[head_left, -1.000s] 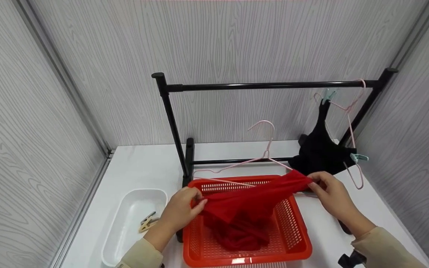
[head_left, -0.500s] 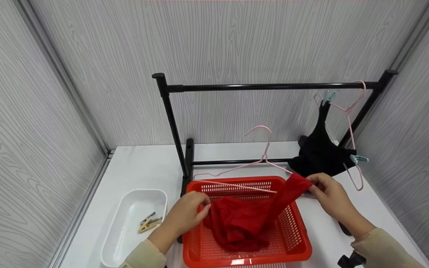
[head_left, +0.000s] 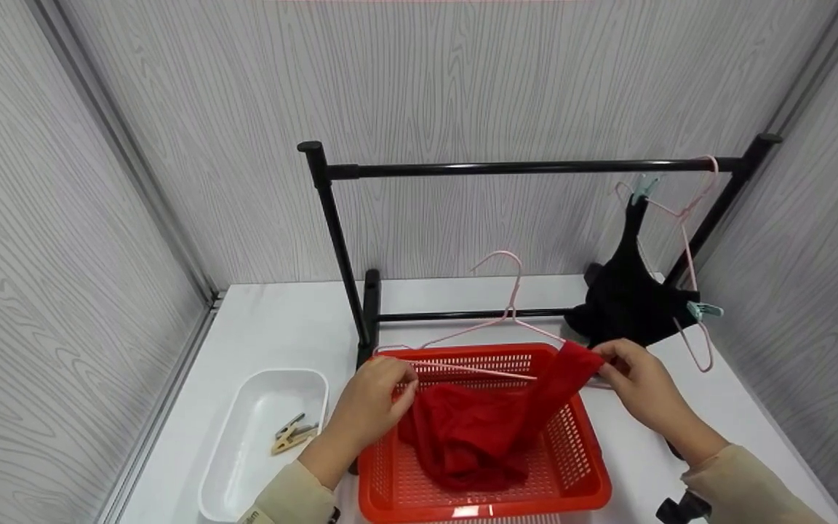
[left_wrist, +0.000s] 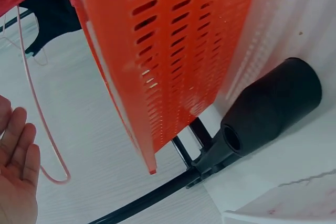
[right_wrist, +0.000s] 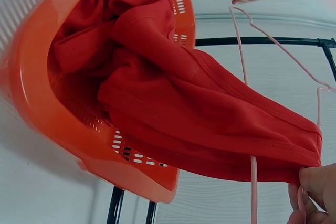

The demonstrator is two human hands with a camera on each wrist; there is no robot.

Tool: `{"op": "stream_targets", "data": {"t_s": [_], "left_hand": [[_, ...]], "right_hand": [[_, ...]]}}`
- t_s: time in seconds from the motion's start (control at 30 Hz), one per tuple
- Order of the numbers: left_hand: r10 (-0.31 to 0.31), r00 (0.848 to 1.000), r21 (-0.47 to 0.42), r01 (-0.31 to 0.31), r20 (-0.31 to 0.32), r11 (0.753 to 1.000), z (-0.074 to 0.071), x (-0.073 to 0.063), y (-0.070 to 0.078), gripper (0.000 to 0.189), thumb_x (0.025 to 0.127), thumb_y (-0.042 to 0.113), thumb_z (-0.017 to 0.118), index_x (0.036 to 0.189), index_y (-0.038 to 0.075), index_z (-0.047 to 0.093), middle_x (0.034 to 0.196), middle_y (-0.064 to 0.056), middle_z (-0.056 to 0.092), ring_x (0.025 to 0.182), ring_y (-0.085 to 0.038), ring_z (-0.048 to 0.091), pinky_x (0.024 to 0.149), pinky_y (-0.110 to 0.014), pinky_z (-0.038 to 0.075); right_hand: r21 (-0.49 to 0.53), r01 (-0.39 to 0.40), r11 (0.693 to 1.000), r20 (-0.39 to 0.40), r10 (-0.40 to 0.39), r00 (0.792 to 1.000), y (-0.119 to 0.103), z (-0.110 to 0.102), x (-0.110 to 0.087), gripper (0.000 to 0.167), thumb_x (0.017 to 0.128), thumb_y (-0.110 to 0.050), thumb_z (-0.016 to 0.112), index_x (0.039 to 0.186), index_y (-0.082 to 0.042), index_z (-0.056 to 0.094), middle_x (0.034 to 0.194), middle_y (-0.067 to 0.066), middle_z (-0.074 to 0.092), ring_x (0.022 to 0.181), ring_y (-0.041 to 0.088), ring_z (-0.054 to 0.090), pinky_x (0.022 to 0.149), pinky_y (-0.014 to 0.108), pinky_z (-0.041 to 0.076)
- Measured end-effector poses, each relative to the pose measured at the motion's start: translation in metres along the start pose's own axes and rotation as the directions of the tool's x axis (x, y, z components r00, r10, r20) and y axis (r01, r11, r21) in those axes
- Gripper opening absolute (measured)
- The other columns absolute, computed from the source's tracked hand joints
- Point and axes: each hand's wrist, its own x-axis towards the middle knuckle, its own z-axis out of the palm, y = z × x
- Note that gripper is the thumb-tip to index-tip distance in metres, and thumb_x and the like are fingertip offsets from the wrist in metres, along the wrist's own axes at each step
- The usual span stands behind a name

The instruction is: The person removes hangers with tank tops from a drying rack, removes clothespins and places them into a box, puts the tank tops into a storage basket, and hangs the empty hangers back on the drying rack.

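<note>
A red garment lies bunched in the orange basket, one stretched part of it rising to the upper right. That part wraps the right arm of a pink wire hanger. My right hand pinches the cloth there; in the right wrist view the hanger's end passes between its fingers. Over the basket's left rim, my left hand is near the hanger's left end. The left wrist view shows this hand with loosely bent fingers, apart from the wire.
A black rack stands behind the basket. From its right end hangs another pink hanger with a black garment, held by pale green clips. At left, a white tray holds several wooden clothespins.
My left hand has let go of the red cloth, which dropped into the basket, and has risen slightly toward the hanger's left end. The hanger's hook has shifted down and left.
</note>
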Motion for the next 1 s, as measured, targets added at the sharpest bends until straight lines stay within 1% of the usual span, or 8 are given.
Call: {"op": "stream_targets", "data": {"t_s": [0.1, 0.2, 0.33, 0.4, 0.57, 0.83, 0.93, 1.0], "left_hand": [[0.019, 0.997, 0.013, -0.018, -0.072, 1.000, 0.001, 0.004, 0.001, 0.005, 0.089, 0.009, 0.069, 0.092, 0.012, 0.066, 0.087, 0.002, 0.065, 0.087, -0.017, 0.061, 0.082, -0.035, 0.051], [0.034, 0.989, 0.020, -0.031, -0.143, 0.999, 0.001, 0.008, 0.002, 0.010, 0.086, 0.006, 0.070, 0.092, 0.012, 0.065, 0.088, 0.001, 0.065, 0.088, -0.018, 0.061, 0.080, -0.035, 0.051], [0.012, 0.981, 0.029, -0.007, -0.192, 1.000, 0.001, 0.014, 0.005, 0.017, 0.084, 0.003, 0.072, 0.097, 0.011, 0.065, 0.094, -0.001, 0.065, 0.094, -0.020, 0.062, 0.085, -0.036, 0.051], [-0.012, 0.981, 0.024, 0.017, -0.193, 1.000, 0.002, 0.017, 0.007, 0.018, 0.085, 0.005, 0.073, 0.100, 0.010, 0.064, 0.099, -0.001, 0.064, 0.097, -0.021, 0.061, 0.088, -0.037, 0.050], [-0.057, 0.985, 0.006, 0.059, -0.164, 0.998, 0.003, 0.020, 0.011, 0.019, 0.088, 0.010, 0.073, 0.104, 0.009, 0.063, 0.105, -0.004, 0.063, 0.102, -0.022, 0.061, 0.092, -0.040, 0.049], [-0.074, 0.991, 0.021, 0.077, -0.108, 0.997, 0.008, 0.024, 0.014, 0.027, 0.094, 0.018, 0.069, 0.119, 0.009, 0.065, 0.114, -0.004, 0.068, 0.110, -0.023, 0.062, 0.098, -0.039, 0.048], [-0.099, 0.992, -0.009, 0.099, -0.081, 0.995, 0.009, 0.026, 0.014, 0.024, 0.097, 0.020, 0.066, 0.119, 0.009, 0.066, 0.112, -0.003, 0.069, 0.108, -0.021, 0.062, 0.098, -0.038, 0.048], [-0.121, 0.990, -0.046, 0.118, -0.072, 0.992, 0.010, 0.027, 0.015, 0.019, 0.099, 0.019, 0.064, 0.115, 0.010, 0.068, 0.107, -0.001, 0.069, 0.104, -0.020, 0.062, 0.095, -0.037, 0.049]], "right_hand": [[0.006, 0.011, 1.000, 0.001, -0.011, 1.000, -0.001, 0.001, 0.000, 0.018, 0.092, 0.007, 0.065, 0.107, -0.004, 0.067, 0.096, 0.006, 0.064, 0.079, 0.018, 0.056, 0.067, 0.020, 0.051], [0.019, 0.009, 1.000, 0.007, -0.010, 1.000, -0.003, 0.003, 0.001, 0.018, 0.092, 0.007, 0.064, 0.105, -0.005, 0.068, 0.095, 0.005, 0.064, 0.077, 0.017, 0.055, 0.065, 0.021, 0.051], [0.022, 0.016, 1.000, 0.013, -0.017, 1.000, -0.005, 0.005, 0.002, 0.018, 0.092, 0.007, 0.065, 0.104, -0.005, 0.068, 0.095, 0.004, 0.064, 0.076, 0.016, 0.054, 0.064, 0.022, 0.050], [0.022, 0.025, 0.999, 0.016, -0.025, 1.000, -0.005, 0.005, 0.002, 0.019, 0.091, 0.008, 0.065, 0.104, -0.005, 0.068, 0.095, 0.004, 0.063, 0.077, 0.017, 0.054, 0.065, 0.021, 0.051], [0.030, 0.026, 0.999, 0.029, -0.027, 0.999, -0.007, 0.006, 0.001, 0.019, 0.091, 0.009, 0.065, 0.104, -0.006, 0.068, 0.095, 0.005, 0.063, 0.079, 0.017, 0.055, 0.068, 0.020, 0.052], [0.035, 0.055, 0.998, 0.033, -0.057, 0.998, -0.008, 0.007, 0.002, 0.019, 0.091, 0.008, 0.066, 0.102, -0.008, 0.068, 0.093, -0.001, 0.062, 0.080, 0.017, 0.055, 0.068, 0.021, 0.051], [0.045, 0.065, 0.997, 0.033, -0.066, 0.997, -0.008, 0.008, 0.003, 0.020, 0.091, 0.008, 0.066, 0.102, -0.008, 0.069, 0.092, -0.003, 0.062, 0.080, 0.016, 0.055, 0.068, 0.021, 0.052], [0.055, 0.067, 0.996, 0.033, -0.068, 0.997, -0.008, 0.008, 0.003, 0.020, 0.091, 0.007, 0.066, 0.102, -0.009, 0.069, 0.092, -0.002, 0.063, 0.079, 0.016, 0.055, 0.067, 0.021, 0.052]]}}
